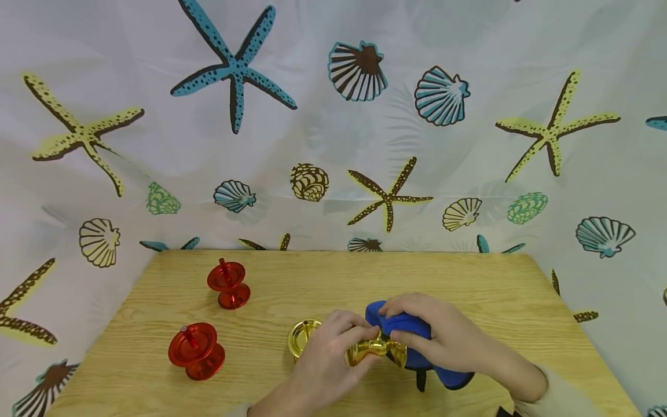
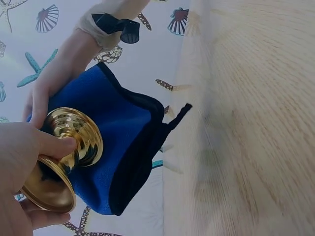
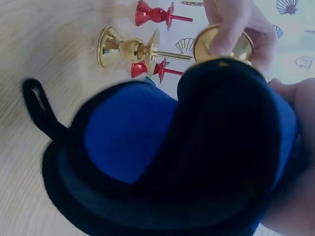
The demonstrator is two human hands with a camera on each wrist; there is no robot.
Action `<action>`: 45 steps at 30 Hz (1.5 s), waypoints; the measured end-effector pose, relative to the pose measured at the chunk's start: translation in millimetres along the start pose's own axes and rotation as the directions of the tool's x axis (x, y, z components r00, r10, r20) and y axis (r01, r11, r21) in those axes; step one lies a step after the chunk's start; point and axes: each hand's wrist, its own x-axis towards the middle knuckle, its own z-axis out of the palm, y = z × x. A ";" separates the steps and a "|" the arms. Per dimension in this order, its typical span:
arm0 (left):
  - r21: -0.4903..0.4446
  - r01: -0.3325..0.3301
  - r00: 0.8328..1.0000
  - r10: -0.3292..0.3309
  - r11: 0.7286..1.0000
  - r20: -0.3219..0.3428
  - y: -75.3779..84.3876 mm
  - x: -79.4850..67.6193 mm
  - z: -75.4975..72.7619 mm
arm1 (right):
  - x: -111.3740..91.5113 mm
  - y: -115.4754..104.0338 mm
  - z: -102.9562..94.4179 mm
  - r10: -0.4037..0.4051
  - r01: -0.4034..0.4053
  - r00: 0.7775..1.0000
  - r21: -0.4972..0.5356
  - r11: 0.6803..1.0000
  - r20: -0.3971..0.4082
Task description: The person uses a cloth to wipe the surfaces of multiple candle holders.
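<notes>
Two gold candlesticks (image 1: 376, 347) (image 1: 299, 338), one blue mitt (image 1: 411, 325)

The person has 2 bare hands, the left hand (image 1: 328, 359) and the right hand (image 1: 445, 336). The right sleeve (image 1: 563, 395), toward the table's (image 1: 469, 275) right edge, is plain cream cloth, loose and softly creased, with its cuff (image 2: 102, 38) ending short of the hand. Over that sleeve sits 1 black wrist camera (image 2: 130, 31), blocky with angular corners, on a dark band (image 2: 104, 21). Of the left sleeve (image 1: 241, 411), only 1 pale sliver shows; its details are hidden.
</notes>
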 end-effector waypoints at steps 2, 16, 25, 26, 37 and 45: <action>0.004 -0.016 1.000 0.016 1.000 -0.001 -0.3 -0.7 -0.6 | 4.0 1.6 -1.9 0.030 -0.032 0.999 0.061 0.998 0.041; -0.013 0.043 0.999 -0.042 0.999 0.023 -2.1 -1.3 -1.6 | -5.7 -5.9 6.9 -0.078 0.078 0.997 -0.019 0.997 -0.015; -0.071 0.150 0.987 -0.146 0.986 0.061 -1.8 -0.4 -3.7 | -25.0 -12.5 26.7 -0.384 0.302 0.919 -0.459 0.836 -0.094; -0.081 0.162 0.986 -0.157 0.984 0.064 -2.0 0.2 -3.9 | -26.7 -12.8 28.3 -0.401 0.310 0.911 -0.479 0.821 -0.098; -0.141 0.234 0.971 -0.225 0.962 0.077 -2.1 4.2 -3.1 | -22.7 -12.6 22.3 -0.316 0.243 0.942 -0.424 0.873 -0.111; -0.044 0.074 0.996 -0.072 0.996 0.055 -3.0 0.4 -1.8 | -9.7 -4.3 7.1 -0.110 0.108 0.994 -0.136 0.985 -0.008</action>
